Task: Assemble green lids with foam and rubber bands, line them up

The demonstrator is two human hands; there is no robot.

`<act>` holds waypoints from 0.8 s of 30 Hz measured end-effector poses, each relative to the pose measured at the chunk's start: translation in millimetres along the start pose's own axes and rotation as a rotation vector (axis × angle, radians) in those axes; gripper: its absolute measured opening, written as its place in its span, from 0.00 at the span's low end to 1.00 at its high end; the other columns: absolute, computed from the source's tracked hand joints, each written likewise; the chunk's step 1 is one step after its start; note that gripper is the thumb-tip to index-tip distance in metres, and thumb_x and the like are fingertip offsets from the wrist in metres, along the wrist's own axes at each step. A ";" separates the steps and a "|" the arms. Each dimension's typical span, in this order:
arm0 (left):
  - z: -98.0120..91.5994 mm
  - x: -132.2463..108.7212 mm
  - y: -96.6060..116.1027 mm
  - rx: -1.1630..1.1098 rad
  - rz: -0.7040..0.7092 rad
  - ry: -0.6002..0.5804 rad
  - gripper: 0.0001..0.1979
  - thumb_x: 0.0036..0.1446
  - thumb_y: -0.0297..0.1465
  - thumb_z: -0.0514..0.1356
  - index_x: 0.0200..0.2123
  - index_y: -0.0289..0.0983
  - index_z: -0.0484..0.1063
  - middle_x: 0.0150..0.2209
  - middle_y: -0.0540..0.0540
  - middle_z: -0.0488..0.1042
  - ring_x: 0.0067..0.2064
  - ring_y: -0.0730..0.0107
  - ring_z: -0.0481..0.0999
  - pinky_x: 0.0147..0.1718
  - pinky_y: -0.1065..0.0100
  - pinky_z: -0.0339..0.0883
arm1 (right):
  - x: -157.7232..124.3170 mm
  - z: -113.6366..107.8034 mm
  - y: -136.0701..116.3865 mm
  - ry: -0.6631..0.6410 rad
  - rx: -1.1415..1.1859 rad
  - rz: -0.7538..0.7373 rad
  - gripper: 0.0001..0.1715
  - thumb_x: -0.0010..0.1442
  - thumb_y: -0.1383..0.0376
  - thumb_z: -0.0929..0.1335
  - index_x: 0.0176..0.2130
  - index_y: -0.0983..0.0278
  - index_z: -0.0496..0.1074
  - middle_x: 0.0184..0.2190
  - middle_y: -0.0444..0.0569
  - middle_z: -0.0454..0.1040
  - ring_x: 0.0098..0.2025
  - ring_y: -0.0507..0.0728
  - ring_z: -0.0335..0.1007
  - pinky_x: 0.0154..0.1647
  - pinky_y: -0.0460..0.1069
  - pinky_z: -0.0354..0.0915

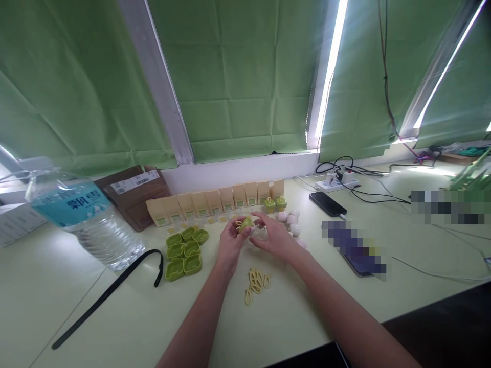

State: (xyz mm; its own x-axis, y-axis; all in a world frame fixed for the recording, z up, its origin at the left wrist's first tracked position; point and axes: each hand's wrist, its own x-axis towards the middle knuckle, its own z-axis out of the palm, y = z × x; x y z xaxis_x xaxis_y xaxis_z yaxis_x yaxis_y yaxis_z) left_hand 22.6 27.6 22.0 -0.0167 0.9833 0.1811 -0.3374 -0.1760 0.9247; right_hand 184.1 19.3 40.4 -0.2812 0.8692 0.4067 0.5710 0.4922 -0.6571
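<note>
Green cups (184, 251), clustered on the table (126, 317). My left fingers (231, 227), closed on a small green piece (246, 223), raised off the table. Yellow loops (255, 280), loose pile, nearer me. My right fingers (264, 219), curved beside the piece; gripping or not, I cannot tell. White pieces (293, 229), rightward. Risk: a slack left pinch could drop the piece.

On surface (264, 329), left of left grip (230, 237): cups (175, 250), then strap (100, 302) and bottle (111, 237). Nearer body: loops (255, 280). Behind: card row (213, 201). Right, past right grip (277, 237): loose pieces (294, 229), then phone (328, 203), power strip (324, 184) behind it.
</note>
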 end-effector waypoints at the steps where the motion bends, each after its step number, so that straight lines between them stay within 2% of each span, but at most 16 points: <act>1: 0.2 -0.3 -0.1 0.016 -0.006 -0.006 0.24 0.42 0.37 0.74 0.43 0.38 0.74 0.40 0.47 0.75 0.39 0.72 0.73 0.38 0.72 0.65 | 0.3 0.0 0.3 0.018 -0.002 -0.007 0.35 0.57 0.57 0.71 0.61 0.56 0.61 0.47 0.51 0.76 0.51 0.61 0.71 0.49 0.56 0.66; 9: -1.4 -0.6 0.3 0.017 -0.083 -0.006 0.26 0.44 0.39 0.73 0.46 0.40 0.71 0.39 0.47 0.76 0.38 0.72 0.73 0.36 0.72 0.65 | 0.4 0.6 1.0 0.117 0.038 -0.084 0.31 0.58 0.59 0.71 0.59 0.56 0.64 0.49 0.50 0.75 0.53 0.60 0.70 0.52 0.56 0.66; 16: 0.8 -1.0 -0.8 -0.017 -0.113 -0.033 0.26 0.45 0.37 0.72 0.47 0.41 0.70 0.38 0.49 0.76 0.39 0.72 0.74 0.39 0.70 0.66 | 2.4 1.8 3.3 0.245 0.081 -0.128 0.25 0.59 0.60 0.70 0.55 0.59 0.66 0.52 0.51 0.72 0.49 0.58 0.71 0.52 0.54 0.68; 24: 0.2 -3.8 0.0 -0.169 -0.205 -0.065 0.28 0.48 0.35 0.72 0.52 0.40 0.68 0.43 0.44 0.78 0.43 0.68 0.78 0.46 0.66 0.66 | 3.7 1.6 6.3 0.338 0.149 -0.045 0.22 0.60 0.57 0.69 0.53 0.59 0.68 0.51 0.52 0.71 0.44 0.58 0.71 0.45 0.55 0.71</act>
State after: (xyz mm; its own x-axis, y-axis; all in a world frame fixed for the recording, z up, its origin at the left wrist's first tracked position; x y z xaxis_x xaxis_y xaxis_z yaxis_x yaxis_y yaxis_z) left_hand 22.9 23.8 21.3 0.1267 0.9917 0.0224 -0.4800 0.0416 0.8763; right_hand 185.4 25.7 36.7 -0.0184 0.7939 0.6078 0.4380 0.5528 -0.7089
